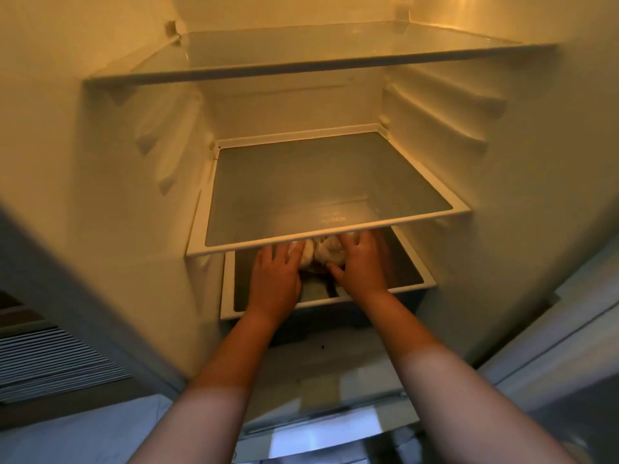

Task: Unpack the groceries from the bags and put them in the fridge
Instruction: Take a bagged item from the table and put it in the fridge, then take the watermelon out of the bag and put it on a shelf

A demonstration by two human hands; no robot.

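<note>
The left hand (276, 279) is reaching into the lowest compartment (407, 277) of the fridge (100, 162), fingers spread and pressing against the left side of a pale, crinkled bag of groceries (323, 254). The bag is sitting under the front edge of the middle shelf (328, 182). The right hand (360, 266) is cupping its right side, fingers splayed over it. Both glass shelves are showing nothing on them, so unpacking is seemingly just beginning, with most still to come.
</note>
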